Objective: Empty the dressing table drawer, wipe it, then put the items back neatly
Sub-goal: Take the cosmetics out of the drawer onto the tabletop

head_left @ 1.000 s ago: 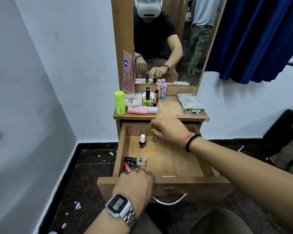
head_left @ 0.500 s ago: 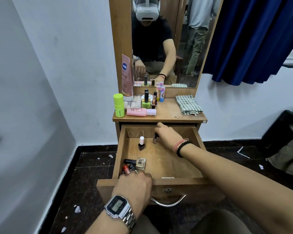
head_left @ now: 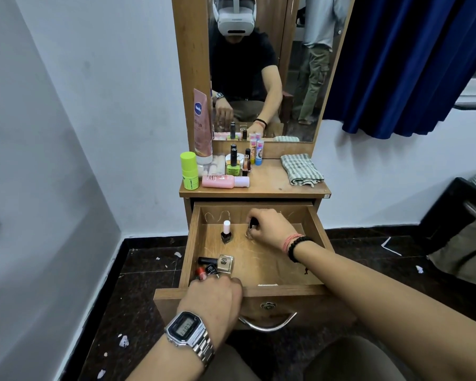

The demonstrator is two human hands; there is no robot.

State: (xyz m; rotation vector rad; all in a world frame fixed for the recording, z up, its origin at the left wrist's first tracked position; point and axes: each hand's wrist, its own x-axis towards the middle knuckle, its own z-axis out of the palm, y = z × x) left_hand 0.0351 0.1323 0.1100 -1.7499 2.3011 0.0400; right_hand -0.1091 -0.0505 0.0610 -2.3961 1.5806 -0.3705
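The open drawer (head_left: pixel 308 232) leaves bare wood across its middle and right half, room enough for a hand to pass; along the back wall a white-capped nail polish bottle (head_left: pixel 226 232) stands upright, just left of the right hand (head_left: pixel 270 228); the front-left corner is crowded with a square-capped bottle (head_left: pixel 225 263), a black tube (head_left: pixel 207 260) and a red lipstick (head_left: pixel 201 273), with the left hand (head_left: pixel 216 301) over the front rim there; on the table (head_left: pixel 267 185) the left side is packed with bottles, a folded checked cloth (head_left: pixel 301 169) lies right, and a bare strip runs between.
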